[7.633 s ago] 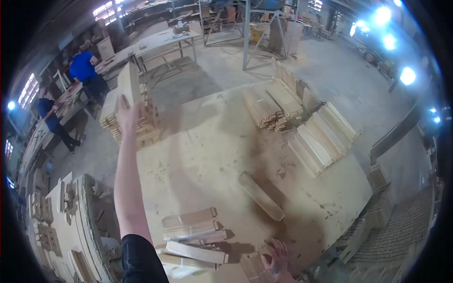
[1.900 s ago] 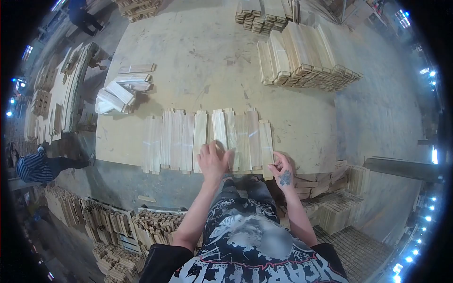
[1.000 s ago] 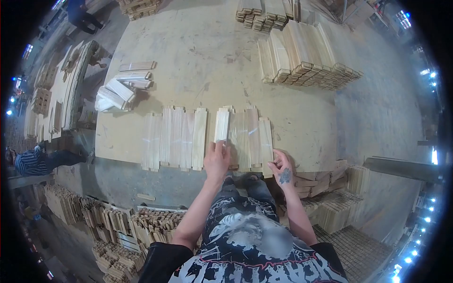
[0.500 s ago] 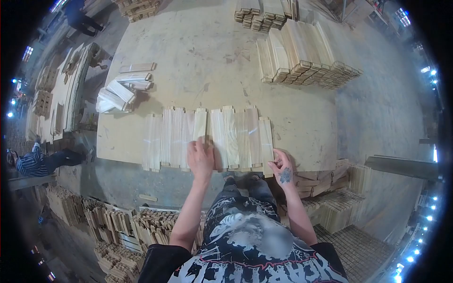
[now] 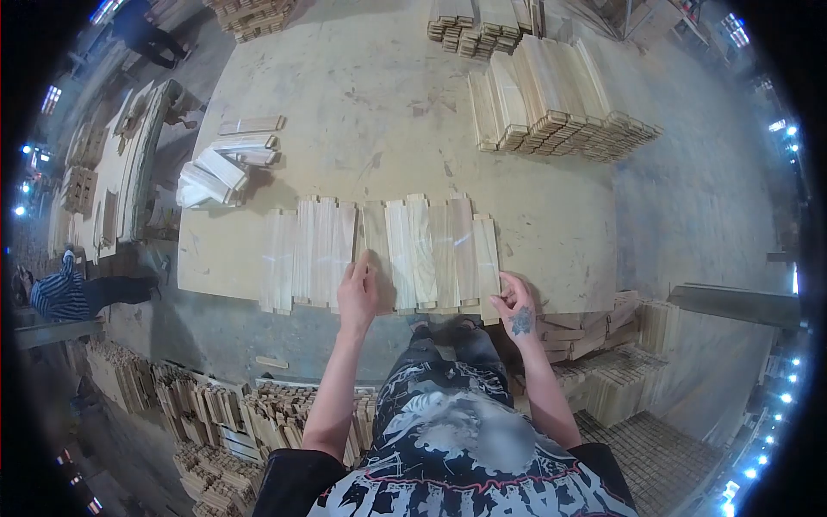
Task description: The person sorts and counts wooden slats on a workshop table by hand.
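Note:
A row of pale wooden planks (image 5: 419,250) lies side by side along the near edge of the table. My left hand (image 5: 357,297) is closed on a narrow plank (image 5: 360,226) in the row, which appears tipped up on its edge. Beside that plank a gap shows between the left and right parts of the row. My right hand (image 5: 517,308) is at the row's right end, thumb and forefinger apart, against the edge of the last plank (image 5: 487,258). It grips nothing that I can see.
Loose planks (image 5: 215,172) lie in a small heap at the table's left. A large plank stack (image 5: 551,99) stands at the back right, with more bundles behind. Stacked wood (image 5: 284,409) sits below the table's near side. A person in a striped top (image 5: 65,293) is far left.
The plank by my left hand has turned from lying flat to standing on edge, and a gap has opened beside it. My left hand shifted slightly left; my right hand stayed put.

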`<state>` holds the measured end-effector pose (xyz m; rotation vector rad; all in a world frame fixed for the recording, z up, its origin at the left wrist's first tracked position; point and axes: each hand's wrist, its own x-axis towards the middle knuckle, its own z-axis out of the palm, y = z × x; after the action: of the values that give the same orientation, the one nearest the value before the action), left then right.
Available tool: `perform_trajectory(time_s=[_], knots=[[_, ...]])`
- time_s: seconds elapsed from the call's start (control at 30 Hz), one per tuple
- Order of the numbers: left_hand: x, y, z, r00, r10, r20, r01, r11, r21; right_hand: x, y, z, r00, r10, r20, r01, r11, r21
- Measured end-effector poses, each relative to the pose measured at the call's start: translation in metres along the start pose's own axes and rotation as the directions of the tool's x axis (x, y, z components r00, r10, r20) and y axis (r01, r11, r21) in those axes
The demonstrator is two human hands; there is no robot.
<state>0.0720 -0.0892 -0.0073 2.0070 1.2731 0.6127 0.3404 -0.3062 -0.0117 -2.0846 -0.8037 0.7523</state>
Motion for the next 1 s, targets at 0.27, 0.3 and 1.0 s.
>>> perform_trajectory(time_s=[0.27,0.3,1.0], knots=[[0.025,-0.033,-0.05,0.97,-0.076,-0.231,0.131,0.964,0.231,0.0,-0.001,-0.001,1.0,0.008,0.008,-0.008,1.0,0.0],[0.033,-0.051,-0.062,0.935,-0.005,-0.355,0.133,0.931,0.339,0.0,0.0,-0.001,1.0,-0.002,0.006,0.002,1.0,-0.003],[0.043,-0.116,-0.078,0.855,-0.083,-0.511,0.287,0.898,0.333,-0.002,0.004,0.0,1.0,0.01,-0.022,-0.009,0.998,0.066]])
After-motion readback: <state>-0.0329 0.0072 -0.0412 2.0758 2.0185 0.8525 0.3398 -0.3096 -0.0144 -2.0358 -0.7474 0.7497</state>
